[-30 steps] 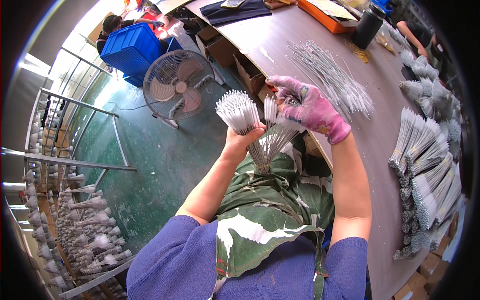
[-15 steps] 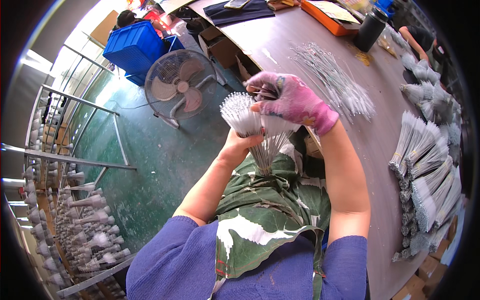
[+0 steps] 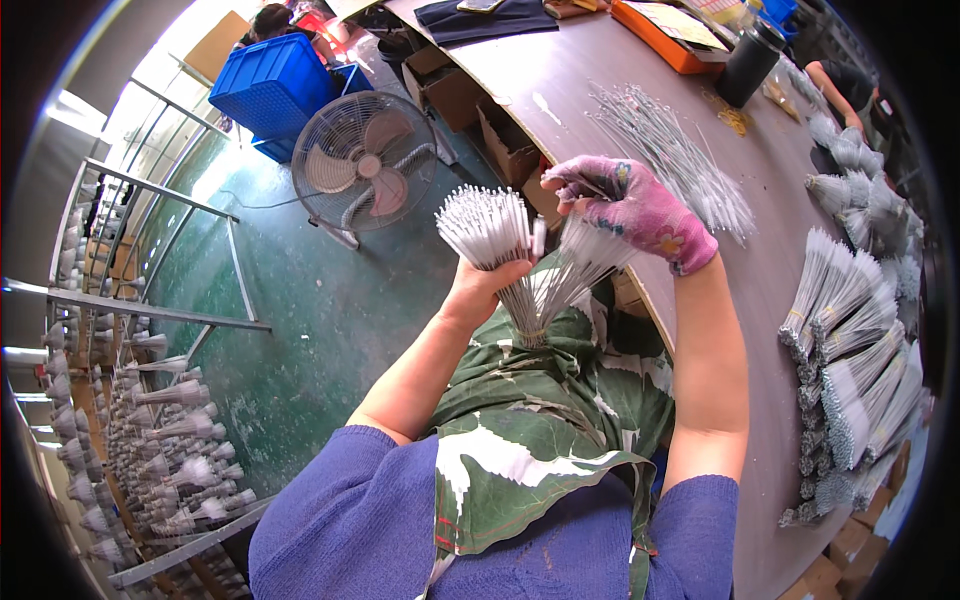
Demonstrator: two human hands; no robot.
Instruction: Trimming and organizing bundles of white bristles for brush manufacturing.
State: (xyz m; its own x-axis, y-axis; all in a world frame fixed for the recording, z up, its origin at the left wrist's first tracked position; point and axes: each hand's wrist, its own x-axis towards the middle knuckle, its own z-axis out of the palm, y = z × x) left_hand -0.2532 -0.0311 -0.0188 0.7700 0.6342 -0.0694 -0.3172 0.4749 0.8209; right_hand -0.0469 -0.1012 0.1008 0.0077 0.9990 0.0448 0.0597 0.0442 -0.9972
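Note:
A thick bundle of thin wire brushes (image 3: 484,225) with white bristle heads stands upright above my lap, tied near its lower end. My bare left hand (image 3: 482,288) is wrapped round the larger part, just under the bristles. A smaller part of the bundle, more wire brushes (image 3: 590,250), fans out to the right. My right hand (image 3: 640,212), in a pink flowered glove with bare fingertips, is curled over the heads of that part. Its palm side is hidden. One brush head (image 3: 539,238) stands apart between the two parts.
Loose wire brushes (image 3: 675,155) lie on the table (image 3: 720,330) at my right, with tied brush bundles (image 3: 850,340) farther right. A black bottle (image 3: 750,65) and an orange box (image 3: 665,38) stand at the back. Left are a fan (image 3: 365,162), blue crates (image 3: 270,85) and a metal rack (image 3: 160,312).
My right hand has moved right, and the smaller part of the bundle leans away from the rest, opening a gap. My left hand keeps its grip.

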